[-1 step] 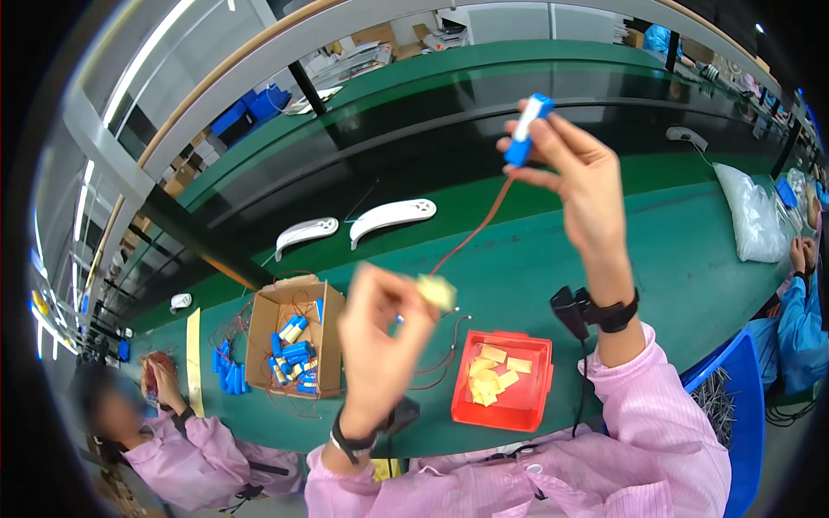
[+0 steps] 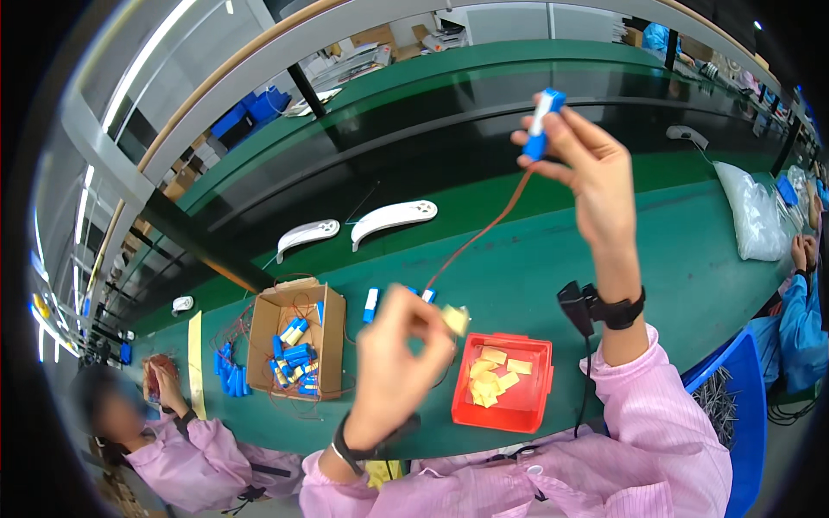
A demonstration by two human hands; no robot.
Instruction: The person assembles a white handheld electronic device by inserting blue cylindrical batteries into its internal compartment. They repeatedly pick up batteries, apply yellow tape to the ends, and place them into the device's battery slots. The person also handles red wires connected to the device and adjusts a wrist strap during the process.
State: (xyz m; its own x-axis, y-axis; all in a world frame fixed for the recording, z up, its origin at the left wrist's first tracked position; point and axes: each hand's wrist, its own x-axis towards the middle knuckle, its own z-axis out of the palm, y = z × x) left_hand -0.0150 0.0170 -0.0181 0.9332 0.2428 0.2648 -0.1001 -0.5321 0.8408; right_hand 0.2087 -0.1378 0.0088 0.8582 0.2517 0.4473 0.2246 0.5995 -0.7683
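Observation:
My right hand (image 2: 596, 173) is raised over the bench, its fingers closed round a blue cylindrical battery (image 2: 543, 125) with a white strip. From its lower end a reddish wire (image 2: 488, 231) slants down toward my left hand (image 2: 401, 354). That hand is closed in a pinch, with a small yellow piece (image 2: 455, 320), like a label or pad, at its fingertips. Whether the fingers also grip the wire is hidden. Beside it a red tray (image 2: 544, 388) holds several yellow pieces (image 2: 486, 384). Behind it lie blue batteries (image 2: 371, 305), partly covered by the hand.
Left of my hands stands a cardboard box (image 2: 332, 363) of wired blue batteries, with more batteries (image 2: 231, 375) beside it. Two white curved parts (image 2: 393, 222) lie farther back. A blue bin (image 2: 749, 414) of metal pieces is at right. A co-worker in pink (image 2: 194, 449) sits at left.
My right hand has shifted slightly right and up with the battery. My left hand has moved right and down, uncovering blue batteries on the bench behind it.

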